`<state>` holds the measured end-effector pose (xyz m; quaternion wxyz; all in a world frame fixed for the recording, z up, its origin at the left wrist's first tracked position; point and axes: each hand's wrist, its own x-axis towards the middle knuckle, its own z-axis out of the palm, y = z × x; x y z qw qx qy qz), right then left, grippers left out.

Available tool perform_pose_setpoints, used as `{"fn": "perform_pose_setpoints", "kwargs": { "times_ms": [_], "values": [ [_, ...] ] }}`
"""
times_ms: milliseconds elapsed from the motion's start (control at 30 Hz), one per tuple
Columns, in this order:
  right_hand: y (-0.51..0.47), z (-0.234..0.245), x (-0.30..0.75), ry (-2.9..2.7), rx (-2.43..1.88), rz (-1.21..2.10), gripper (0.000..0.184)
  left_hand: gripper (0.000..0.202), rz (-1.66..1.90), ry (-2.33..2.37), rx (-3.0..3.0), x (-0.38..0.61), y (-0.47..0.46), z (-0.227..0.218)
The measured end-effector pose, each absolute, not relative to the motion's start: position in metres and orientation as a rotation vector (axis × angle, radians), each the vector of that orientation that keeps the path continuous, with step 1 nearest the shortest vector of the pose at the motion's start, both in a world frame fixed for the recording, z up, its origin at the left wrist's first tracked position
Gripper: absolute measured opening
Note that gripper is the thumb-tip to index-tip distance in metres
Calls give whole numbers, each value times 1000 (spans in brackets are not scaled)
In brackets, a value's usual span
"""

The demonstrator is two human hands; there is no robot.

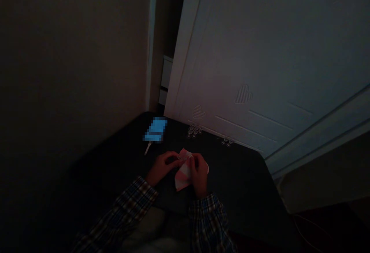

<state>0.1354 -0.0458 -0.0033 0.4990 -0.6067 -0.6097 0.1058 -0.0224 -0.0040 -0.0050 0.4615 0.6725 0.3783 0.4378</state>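
Note:
A pink-and-white piece of what looks like cloth is between my two hands, over the dark table. At its upper left edge, the fingers of my left hand are pinched together. On its upper right side, my right hand grips with curled fingers. A small pale thing shows by the left fingertips, too dim to name. Behind the hands lie a cluster of small shiny round pieces and a smaller group of similar pieces.
A lit device with a blurred blue screen lies at the table's back left, a white cable at its near end. A white panel with raised hearts stands along the back edge. A wall rises on the left. The light is dim.

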Motion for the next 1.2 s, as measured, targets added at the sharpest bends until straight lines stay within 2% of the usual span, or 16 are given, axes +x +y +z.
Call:
{"fn": "perform_pose_setpoints", "kwargs": {
  "times_ms": [667, 967, 1200],
  "values": [
    [-53, 12, 125, -1658, -1223, 320, 14, 15, 1100, 943, 1923, -23, -1, -8],
    [-50, 6, 130, -1638, -1315, 315, 16, 13, 1314, 1081, 1878, -28, -1, -2],
    [-47, 4, 129, -1604, -1322, 307, 15, 15, 1276, 1009, 1766, -27, -1, -4]
  ]
}}
